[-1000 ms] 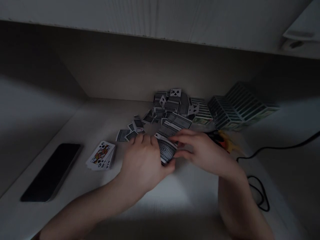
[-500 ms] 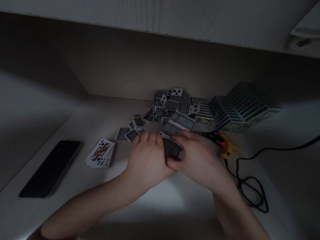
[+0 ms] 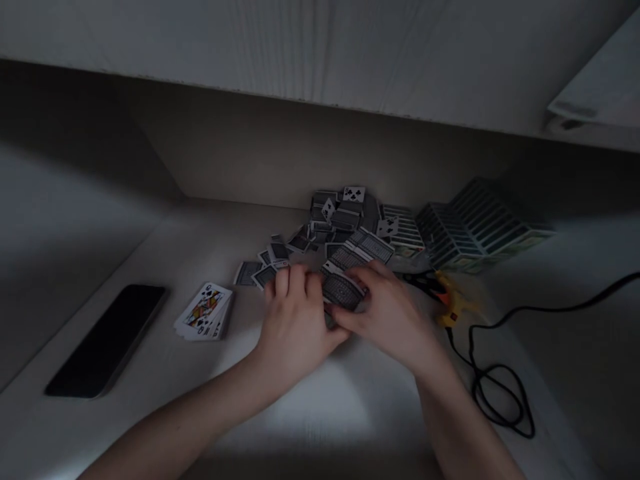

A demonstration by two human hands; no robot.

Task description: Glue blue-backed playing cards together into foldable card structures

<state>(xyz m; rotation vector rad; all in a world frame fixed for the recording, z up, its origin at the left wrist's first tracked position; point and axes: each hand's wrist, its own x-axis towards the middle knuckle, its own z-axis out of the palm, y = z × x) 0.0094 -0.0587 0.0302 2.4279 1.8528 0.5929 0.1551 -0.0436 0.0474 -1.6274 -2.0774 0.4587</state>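
Note:
Between my two hands is a small stack of playing cards (image 3: 343, 293), its patterned backs facing up. My left hand (image 3: 295, 317) curls over its left side, and the fingertips are partly hidden. My right hand (image 3: 385, 310) grips the right edge, thumb near the bottom corner and fingers at the top. Just beyond, more face-down cards (image 3: 367, 245) lie in overlapping rows. A loose heap of cards (image 3: 345, 217) spreads behind them, a few face up with clubs. To the left sits a face-up pile with a queen (image 3: 205, 310) on top.
A black phone (image 3: 107, 340) lies at the left. On the right are a yellow-and-black tool (image 3: 453, 303), a looped black cable (image 3: 500, 373) and stacked green boxes (image 3: 490, 227) against the wall. A pale shelf edge (image 3: 320, 60) overhangs the surface.
The view has tilted up slightly, so everything sits a little lower. More of the card backs shows between my hands, and my left fingers have shifted slightly on the stack.

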